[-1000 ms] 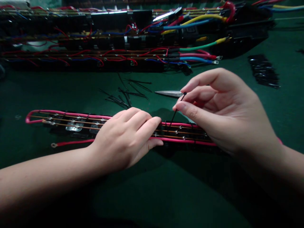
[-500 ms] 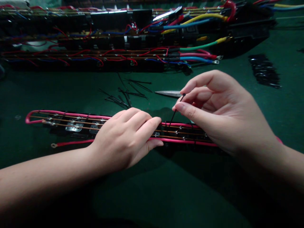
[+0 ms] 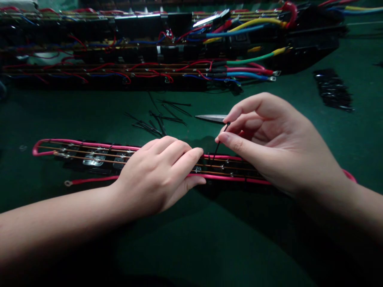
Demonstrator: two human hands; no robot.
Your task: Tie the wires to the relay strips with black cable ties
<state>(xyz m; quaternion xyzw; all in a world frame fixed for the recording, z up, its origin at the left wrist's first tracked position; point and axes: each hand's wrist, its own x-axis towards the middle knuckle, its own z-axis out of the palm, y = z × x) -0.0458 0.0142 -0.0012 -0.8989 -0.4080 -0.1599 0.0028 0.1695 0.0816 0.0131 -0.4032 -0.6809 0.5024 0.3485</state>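
A long black strip assembly (image 3: 89,157) with pink wires and copper rods lies across the green mat. My left hand (image 3: 158,175) rests palm-down on its middle, fingers together and pressing on it. My right hand (image 3: 269,139) hovers over the strip's right part. Its thumb and fingers pinch a thin black cable tie (image 3: 218,146) that stands up from the strip. Scissor blades (image 3: 211,118) point left from behind my right hand; their handles are hidden.
Loose black cable ties (image 3: 158,117) lie scattered on the mat behind the strip. Several wired assemblies (image 3: 143,59) with red, blue, yellow and green cables are stacked along the back. A dark pile of small parts (image 3: 332,89) sits at the right.
My right hand has dropped slightly and shifted left along the cable tie, pinching it lower. The left hand and the strip have stayed put.
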